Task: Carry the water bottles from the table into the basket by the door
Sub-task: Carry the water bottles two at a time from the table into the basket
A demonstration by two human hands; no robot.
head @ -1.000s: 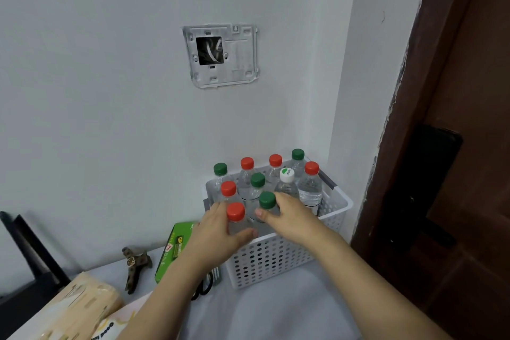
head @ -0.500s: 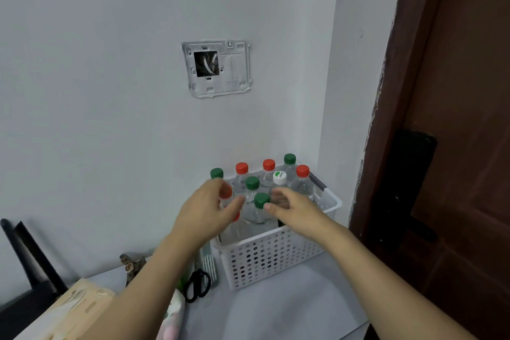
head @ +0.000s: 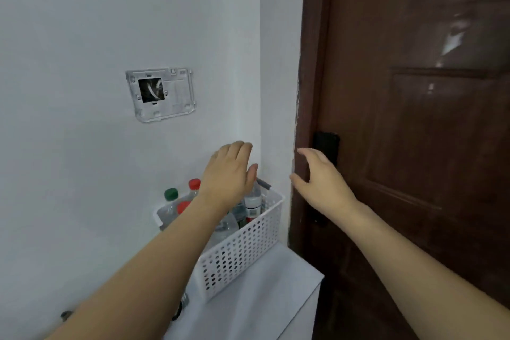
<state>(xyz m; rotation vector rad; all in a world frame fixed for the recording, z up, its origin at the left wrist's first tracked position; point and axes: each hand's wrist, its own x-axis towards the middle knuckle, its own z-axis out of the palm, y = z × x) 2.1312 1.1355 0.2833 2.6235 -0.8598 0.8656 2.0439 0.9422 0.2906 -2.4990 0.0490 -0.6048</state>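
Head view: left hand (head: 230, 174) and right hand (head: 321, 178) hover above and beside the white perforated basket (head: 242, 251), fingers relaxed and spread, holding nothing. The water bottles (head: 252, 201) stand upright, packed inside the basket, next to the brown door (head: 414, 119). Likely hazard — a forearm passing low over the rim could clip a cap and topple bottles, or nudge the basket toward the table (head: 276, 284) edge.
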